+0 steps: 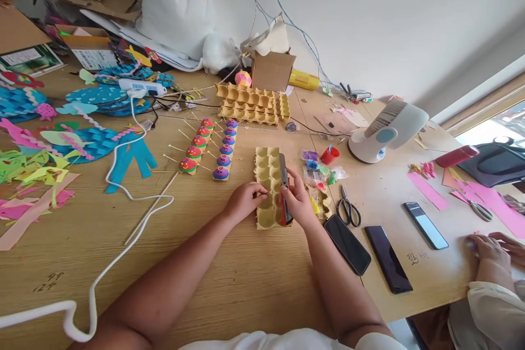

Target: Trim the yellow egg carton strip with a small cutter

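Over an egg tray flat on the table, the right grip clasped a utility knife that could have slipped toward the left grip, pinching the tray's edge, if the thin tray buckled.

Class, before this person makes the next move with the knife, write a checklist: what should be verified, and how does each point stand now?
1. Knife gripped in the right hand: ok.
2. Left hand touching the egg carton: ok, at its left side.
3. Sharp edge facing away from the left hand: cannot tell.
4. Scissors clear of the carton: ok, on the table to its right.
5. Phone well away from the right forearm: not ok, close beside it.
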`<state>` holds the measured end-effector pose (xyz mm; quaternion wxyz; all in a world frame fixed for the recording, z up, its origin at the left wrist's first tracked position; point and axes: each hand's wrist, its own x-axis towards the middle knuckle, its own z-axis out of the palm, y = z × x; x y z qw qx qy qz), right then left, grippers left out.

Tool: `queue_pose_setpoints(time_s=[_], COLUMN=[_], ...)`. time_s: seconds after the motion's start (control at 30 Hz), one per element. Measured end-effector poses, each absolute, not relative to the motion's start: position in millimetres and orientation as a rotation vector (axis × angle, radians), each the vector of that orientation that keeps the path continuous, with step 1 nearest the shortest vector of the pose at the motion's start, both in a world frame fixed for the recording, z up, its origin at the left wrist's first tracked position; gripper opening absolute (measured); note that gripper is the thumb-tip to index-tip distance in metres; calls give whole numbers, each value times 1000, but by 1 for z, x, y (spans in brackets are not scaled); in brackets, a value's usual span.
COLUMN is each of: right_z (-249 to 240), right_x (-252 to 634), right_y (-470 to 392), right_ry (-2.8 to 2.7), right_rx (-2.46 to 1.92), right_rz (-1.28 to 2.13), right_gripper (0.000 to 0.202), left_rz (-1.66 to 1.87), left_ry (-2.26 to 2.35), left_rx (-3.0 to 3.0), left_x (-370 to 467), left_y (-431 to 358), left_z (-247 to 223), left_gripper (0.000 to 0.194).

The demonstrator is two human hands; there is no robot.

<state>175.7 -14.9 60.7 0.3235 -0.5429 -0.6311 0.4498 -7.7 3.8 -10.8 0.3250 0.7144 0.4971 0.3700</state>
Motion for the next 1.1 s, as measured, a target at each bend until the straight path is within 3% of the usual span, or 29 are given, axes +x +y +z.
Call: queue_pose_setpoints(time_s=[0.27,0.47,1.1], right_z=[103,111,95], right_x=[177,166,152], right_y=[-42,-63,-69], right_ry=[-2274,-2574,-2738], right_rx=[-1971,-2027,-2107], right_rz=[576,430,137], right_gripper=[60,59,62], left_rz=[964,1008,997], left_ry=[1335,1321,1356], left_rx=[1902,1896,1840], left_x=[-6,-6,-7], left_y=[1,-2,1], left_z=[-4,-1,-3], left_gripper=[7,9,12])
